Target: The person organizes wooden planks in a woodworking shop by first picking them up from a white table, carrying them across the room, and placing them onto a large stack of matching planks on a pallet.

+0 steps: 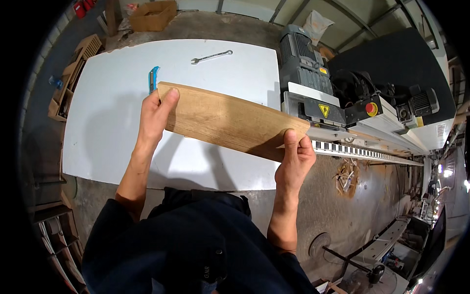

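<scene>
A wood-grained board [230, 122], light brown and rectangular, is held up above the white table [107, 147]. Its left end sits higher in the picture than its right end. My left hand [159, 110] grips the left end, thumb on the face toward me and fingers behind. At the right end my right hand [295, 154] pinches the board the same way, its fingers partly hidden behind the edge. Just past my left hand lies a blue utility knife [153, 78] on the table. Farther back on the tabletop rests a silver combination wrench [211, 57].
Against the table's right side stands a machine with a grey motor [298, 49], a red emergency button [371, 109] and a long toothed track [362, 151]. A cardboard box [152, 15] is on the floor behind. Wooden crates [73, 78] line the left; a pedestal fan [374, 274] stands lower right.
</scene>
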`<action>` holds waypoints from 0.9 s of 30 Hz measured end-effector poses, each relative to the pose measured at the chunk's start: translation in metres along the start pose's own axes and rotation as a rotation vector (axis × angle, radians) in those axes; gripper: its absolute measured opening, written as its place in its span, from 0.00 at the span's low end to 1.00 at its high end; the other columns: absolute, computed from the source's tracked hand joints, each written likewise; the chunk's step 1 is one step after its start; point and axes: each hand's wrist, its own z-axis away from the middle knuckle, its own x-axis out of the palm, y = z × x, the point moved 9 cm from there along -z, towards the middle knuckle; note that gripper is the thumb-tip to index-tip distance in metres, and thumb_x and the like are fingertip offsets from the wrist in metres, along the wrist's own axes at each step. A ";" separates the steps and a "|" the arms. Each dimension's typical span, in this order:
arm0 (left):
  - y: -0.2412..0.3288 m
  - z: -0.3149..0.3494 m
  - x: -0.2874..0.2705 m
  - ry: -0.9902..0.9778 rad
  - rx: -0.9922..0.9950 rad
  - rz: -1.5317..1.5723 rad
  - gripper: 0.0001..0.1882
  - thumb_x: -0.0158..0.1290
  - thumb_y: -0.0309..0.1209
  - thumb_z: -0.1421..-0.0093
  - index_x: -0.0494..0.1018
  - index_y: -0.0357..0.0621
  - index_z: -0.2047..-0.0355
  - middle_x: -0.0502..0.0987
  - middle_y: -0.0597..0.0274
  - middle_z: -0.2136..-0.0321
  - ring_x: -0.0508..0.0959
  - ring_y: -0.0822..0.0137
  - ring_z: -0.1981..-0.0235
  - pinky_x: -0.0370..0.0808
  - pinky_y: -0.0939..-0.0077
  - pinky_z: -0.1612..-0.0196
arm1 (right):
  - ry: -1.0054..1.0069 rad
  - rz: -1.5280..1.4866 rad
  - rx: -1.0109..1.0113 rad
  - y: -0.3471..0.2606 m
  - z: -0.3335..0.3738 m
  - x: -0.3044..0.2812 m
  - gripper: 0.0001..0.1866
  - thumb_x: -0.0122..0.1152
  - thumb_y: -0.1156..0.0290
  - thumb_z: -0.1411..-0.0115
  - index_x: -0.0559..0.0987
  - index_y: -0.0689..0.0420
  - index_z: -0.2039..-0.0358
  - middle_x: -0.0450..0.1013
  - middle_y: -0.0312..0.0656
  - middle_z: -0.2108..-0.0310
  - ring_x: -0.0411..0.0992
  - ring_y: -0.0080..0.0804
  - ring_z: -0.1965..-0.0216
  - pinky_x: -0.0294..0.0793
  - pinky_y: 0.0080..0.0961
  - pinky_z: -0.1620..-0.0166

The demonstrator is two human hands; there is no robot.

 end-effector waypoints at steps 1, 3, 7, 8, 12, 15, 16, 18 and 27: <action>-0.002 0.000 0.001 -0.003 -0.014 0.018 0.18 0.51 0.43 0.39 0.73 0.38 0.64 0.75 0.67 0.70 0.71 0.78 0.68 0.68 0.79 0.62 | -0.002 -0.005 0.001 0.001 0.000 -0.001 0.11 0.56 0.67 0.38 0.77 0.63 0.65 0.70 0.29 0.76 0.61 0.11 0.75 0.60 0.10 0.70; -0.007 -0.002 0.002 -0.008 -0.034 0.039 0.18 0.51 0.43 0.39 0.73 0.38 0.64 0.75 0.67 0.70 0.71 0.78 0.68 0.68 0.79 0.62 | -0.001 -0.004 0.006 0.002 0.000 -0.002 0.10 0.56 0.68 0.38 0.77 0.63 0.65 0.70 0.29 0.76 0.61 0.11 0.75 0.60 0.10 0.69; -0.019 -0.006 -0.001 -0.006 -0.064 0.079 0.18 0.51 0.43 0.39 0.73 0.37 0.64 0.75 0.66 0.70 0.71 0.78 0.68 0.69 0.79 0.63 | 0.011 0.038 0.051 0.008 -0.001 -0.003 0.13 0.53 0.65 0.37 0.77 0.64 0.68 0.71 0.30 0.75 0.62 0.12 0.74 0.61 0.12 0.68; -0.022 -0.006 -0.003 0.000 -0.080 0.102 0.18 0.51 0.43 0.39 0.73 0.37 0.64 0.75 0.65 0.70 0.72 0.77 0.68 0.69 0.79 0.63 | 0.020 0.039 0.070 0.012 -0.002 -0.003 0.15 0.52 0.63 0.37 0.77 0.64 0.69 0.71 0.31 0.74 0.62 0.13 0.73 0.62 0.13 0.68; -0.025 -0.004 -0.003 0.038 -0.104 0.141 0.19 0.52 0.43 0.40 0.73 0.36 0.64 0.76 0.64 0.70 0.73 0.76 0.68 0.70 0.79 0.63 | 0.056 -0.026 0.121 0.022 -0.006 -0.005 0.19 0.50 0.59 0.36 0.77 0.64 0.65 0.74 0.37 0.71 0.68 0.20 0.68 0.66 0.21 0.59; -0.034 -0.006 -0.008 0.059 -0.117 0.157 0.18 0.52 0.42 0.40 0.74 0.35 0.64 0.76 0.63 0.70 0.74 0.76 0.69 0.71 0.79 0.64 | 0.178 -0.126 0.220 0.034 -0.007 -0.006 0.21 0.49 0.57 0.37 0.78 0.65 0.68 0.73 0.37 0.72 0.68 0.20 0.68 0.65 0.22 0.58; -0.038 -0.006 -0.007 0.058 -0.142 0.171 0.18 0.52 0.41 0.40 0.74 0.35 0.65 0.77 0.62 0.71 0.74 0.75 0.70 0.71 0.79 0.65 | 0.203 -0.130 0.226 0.040 -0.007 -0.008 0.20 0.49 0.58 0.36 0.76 0.63 0.73 0.70 0.33 0.75 0.63 0.18 0.71 0.63 0.19 0.63; -0.044 -0.005 -0.006 0.057 -0.173 0.181 0.17 0.52 0.41 0.40 0.74 0.35 0.65 0.77 0.62 0.71 0.74 0.75 0.71 0.72 0.79 0.66 | 0.052 0.172 0.113 0.041 -0.012 -0.001 0.22 0.48 0.57 0.35 0.71 0.59 0.81 0.62 0.25 0.82 0.55 0.14 0.77 0.58 0.15 0.72; -0.091 -0.008 -0.008 0.093 -0.368 0.199 0.17 0.52 0.39 0.40 0.74 0.34 0.65 0.77 0.60 0.72 0.75 0.74 0.73 0.73 0.78 0.69 | 0.082 -0.294 0.336 0.091 -0.014 -0.006 0.19 0.49 0.60 0.35 0.79 0.64 0.64 0.71 0.32 0.77 0.64 0.18 0.75 0.65 0.17 0.70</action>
